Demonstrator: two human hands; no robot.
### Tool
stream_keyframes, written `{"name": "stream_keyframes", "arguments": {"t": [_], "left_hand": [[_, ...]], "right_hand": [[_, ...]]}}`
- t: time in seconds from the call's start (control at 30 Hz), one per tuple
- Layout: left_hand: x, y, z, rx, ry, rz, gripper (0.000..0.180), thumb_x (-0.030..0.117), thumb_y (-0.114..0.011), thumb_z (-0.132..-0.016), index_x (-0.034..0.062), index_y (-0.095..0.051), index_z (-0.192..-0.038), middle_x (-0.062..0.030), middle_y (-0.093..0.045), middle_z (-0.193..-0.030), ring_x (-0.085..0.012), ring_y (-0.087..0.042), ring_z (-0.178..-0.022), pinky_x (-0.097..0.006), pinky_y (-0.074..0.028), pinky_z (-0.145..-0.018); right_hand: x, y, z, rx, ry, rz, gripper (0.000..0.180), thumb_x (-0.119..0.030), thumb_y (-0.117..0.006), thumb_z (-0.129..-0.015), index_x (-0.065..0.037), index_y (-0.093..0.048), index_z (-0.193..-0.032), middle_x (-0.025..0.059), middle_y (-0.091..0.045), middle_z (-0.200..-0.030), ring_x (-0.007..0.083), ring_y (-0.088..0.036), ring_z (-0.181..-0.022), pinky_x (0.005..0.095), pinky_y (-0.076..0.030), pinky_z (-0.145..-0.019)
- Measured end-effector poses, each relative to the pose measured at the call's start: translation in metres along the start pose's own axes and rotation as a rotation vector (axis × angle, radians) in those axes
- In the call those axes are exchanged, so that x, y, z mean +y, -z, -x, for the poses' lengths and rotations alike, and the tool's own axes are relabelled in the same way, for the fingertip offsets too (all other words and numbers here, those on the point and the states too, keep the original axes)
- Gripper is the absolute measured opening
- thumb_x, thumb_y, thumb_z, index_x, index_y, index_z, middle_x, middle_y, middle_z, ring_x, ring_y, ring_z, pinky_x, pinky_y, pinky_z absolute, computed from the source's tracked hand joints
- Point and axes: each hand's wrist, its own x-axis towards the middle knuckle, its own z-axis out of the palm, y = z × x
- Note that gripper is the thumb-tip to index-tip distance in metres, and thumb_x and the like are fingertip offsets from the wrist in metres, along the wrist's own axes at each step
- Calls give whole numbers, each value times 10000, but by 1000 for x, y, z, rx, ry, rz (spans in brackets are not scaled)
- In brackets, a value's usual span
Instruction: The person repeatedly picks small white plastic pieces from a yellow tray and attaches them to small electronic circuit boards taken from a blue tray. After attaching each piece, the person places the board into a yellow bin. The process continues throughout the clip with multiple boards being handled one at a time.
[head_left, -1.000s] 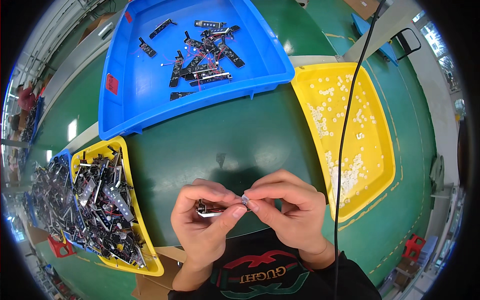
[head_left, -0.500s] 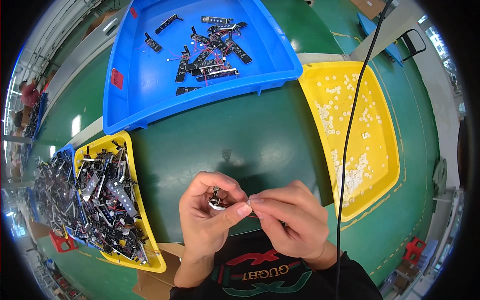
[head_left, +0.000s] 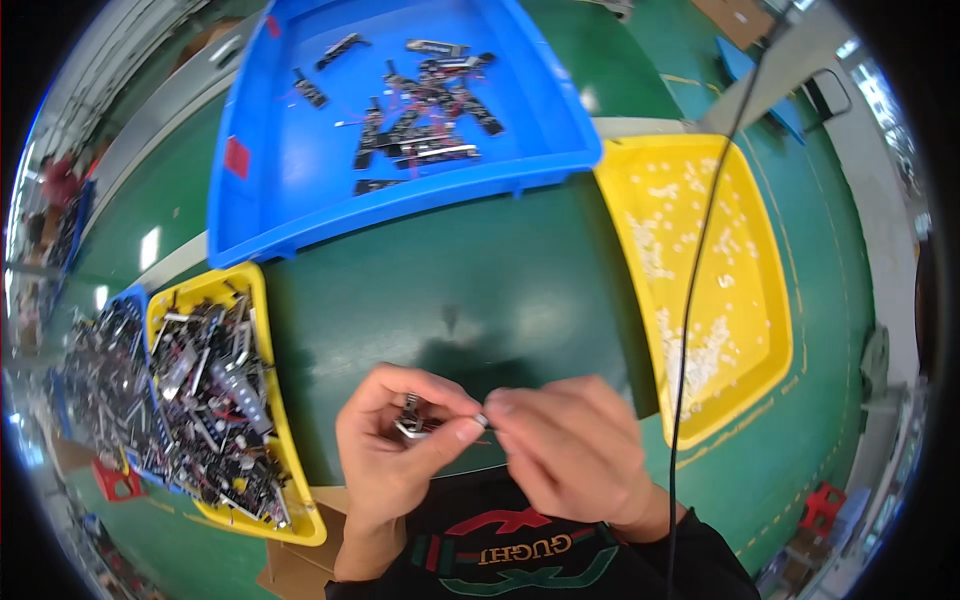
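My left hand (head_left: 392, 440) is closed around a small circuit board (head_left: 410, 424) with metal parts, cupped in the palm. Between its thumb and index fingertip sits a tiny pale round piece (head_left: 482, 420). Close on its right is my right hand (head_left: 575, 450), its thumb and fingers drawn together and smeared by motion. Its fingertips are beside the tiny piece; whether they pinch anything is hidden. Both hands are above the near edge of the green table (head_left: 450, 290).
A blue tray (head_left: 400, 215) with several wired circuit boards stands at the back. On the right, a yellow tray (head_left: 780, 330) carries many small white round pieces. A yellow bin (head_left: 262, 300) heaped with boards stands left. A black cable (head_left: 690, 290) hangs down at right.
Both hands have moved slightly left and down. My right fingertips have shifted a little along the tiny piece, and its pale round end now shows at the left fingertips.
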Motion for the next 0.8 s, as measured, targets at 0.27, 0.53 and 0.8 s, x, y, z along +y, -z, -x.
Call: {"name": "stream_keyframes", "arguments": {"t": [0.27, 0.53, 0.8], "left_hand": [[107, 40, 42, 454, -402, -555, 284, -82, -665, -700, 41, -487, -884, -105, -592, -801, -150, -555, -709, -258, -454, -662], [187, 105, 10, 464, -536, -1462, 216, -66, -622, -783, 33, -567, -968, -75, -605, -841, -134, -569, -726, -243, -460, -674], [155, 156, -54, -99, -340, -1969, 180, 78, -562, -834, 62, -571, -1013, -152, -598, -880, -354, -589, -882, -427, -483, -770]], "right_hand": [[56, 77, 29, -111, -610, 452, 222, 32, -533, -834, 52, -582, -1050, 170, -585, -1037, 345, -562, -922, 379, -450, -810], [89, 86, 57, -317, -441, 457, 223, 66, -503, -832, 49, -565, -1046, 125, -527, -1028, 284, -544, -914, 321, -435, -792], [69, 85, 41, -382, -548, 479, 316, -183, -577, -900, -47, -604, -1184, 167, -610, -990, 295, -568, -874, 391, -464, -767]]}}
